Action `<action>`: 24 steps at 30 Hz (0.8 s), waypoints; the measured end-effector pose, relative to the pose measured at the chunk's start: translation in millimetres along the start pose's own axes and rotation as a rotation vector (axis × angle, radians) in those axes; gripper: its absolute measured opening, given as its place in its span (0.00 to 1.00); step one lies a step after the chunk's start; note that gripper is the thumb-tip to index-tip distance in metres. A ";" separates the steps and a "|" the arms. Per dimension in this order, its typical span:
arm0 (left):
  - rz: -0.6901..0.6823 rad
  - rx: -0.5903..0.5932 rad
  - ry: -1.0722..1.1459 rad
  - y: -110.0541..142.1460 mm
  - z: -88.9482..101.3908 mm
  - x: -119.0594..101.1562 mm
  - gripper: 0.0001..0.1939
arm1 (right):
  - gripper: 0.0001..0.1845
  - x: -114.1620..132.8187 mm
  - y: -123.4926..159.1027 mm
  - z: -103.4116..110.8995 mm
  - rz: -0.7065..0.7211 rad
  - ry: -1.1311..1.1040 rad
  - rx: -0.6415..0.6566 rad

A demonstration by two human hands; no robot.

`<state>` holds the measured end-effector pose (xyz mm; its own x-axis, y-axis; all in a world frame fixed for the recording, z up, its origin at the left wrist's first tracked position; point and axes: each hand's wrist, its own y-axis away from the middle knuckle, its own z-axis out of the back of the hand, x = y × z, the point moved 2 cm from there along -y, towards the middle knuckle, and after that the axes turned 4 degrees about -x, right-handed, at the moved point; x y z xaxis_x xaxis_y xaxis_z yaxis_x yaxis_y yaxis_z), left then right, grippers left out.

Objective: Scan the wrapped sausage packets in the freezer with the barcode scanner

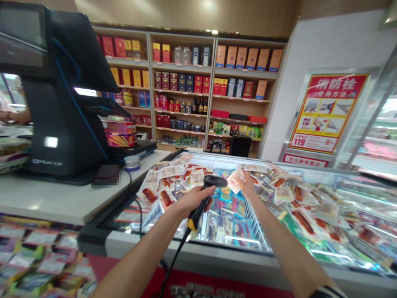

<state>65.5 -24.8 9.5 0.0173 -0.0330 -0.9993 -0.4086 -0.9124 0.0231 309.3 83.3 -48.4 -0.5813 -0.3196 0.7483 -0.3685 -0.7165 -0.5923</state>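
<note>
A black barcode scanner (198, 209) with a yellow patch near its base is gripped in my left hand (196, 199). Its head points right, toward a small white packet (235, 180) pinched in my right hand (247, 185). The packet's contents cannot be made out. Both hands are above a glass-topped freezer (223, 250). Sealed sausage packets (166, 198) lie to the left of the scanner, and a larger spread of vacuum packs (302, 221) lies right of my right arm. Through the glass between my arms show blue packages (228, 217).
On the left a black checkout terminal (66, 103) stands on a white counter (58, 203). The scanner's cable (173, 260) hangs down in front of the freezer. Behind are shelves of boxed goods (186, 82) and a black chair (240, 145). Part of another person (20, 99) shows at far left.
</note>
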 end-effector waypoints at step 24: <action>-0.029 -0.376 -0.023 -6.0 72.4 1.7 0.21 | 0.29 11.8 -5.6 -42.9 -0.142 0.036 -0.067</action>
<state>1.9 10.2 5.5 0.0020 0.0006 -1.0000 -0.0445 -0.9990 -0.0007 273.4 110.1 -49.1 -0.5449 -0.1951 0.8155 -0.4956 -0.7095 -0.5010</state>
